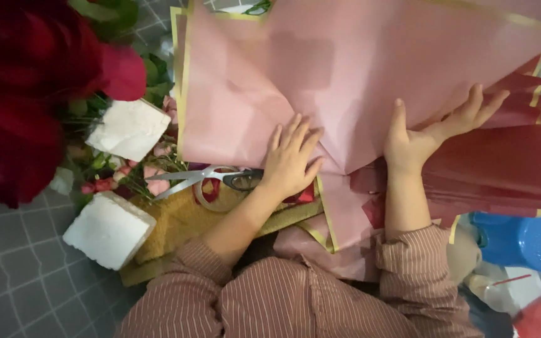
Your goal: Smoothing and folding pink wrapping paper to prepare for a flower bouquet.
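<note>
Head view, looking straight down: the left hand (pixel 290 159) lies flat, fingers spread and gripping nothing, pressing on the lower edge of a large sheet of matte pink wrapping paper with a thin gold border (pixel 345 75), which is spread across the middle and top of the picture. The right hand (pixel 430 134) is also open, palm against the paper's right side where it overlaps dark red gold-edged wrapping sheets (pixel 502 166). Just beside the left hand, touching or nearly so, lie silver scissors (pixel 205 178), blades pointing left on a mustard-yellow cloth (pixel 180 219). I judge the paper could crease or slide off line if either palm shifts unevenly, and the left wrist could catch the scissor handles. Two white foam blocks (pixel 109 228) sit at the left near dark red roses (pixel 26 69) and small pink flowers (pixel 158 178). A blue plastic roll-like object (pixel 527 238) stands at the lower right; no label is readable.
</note>
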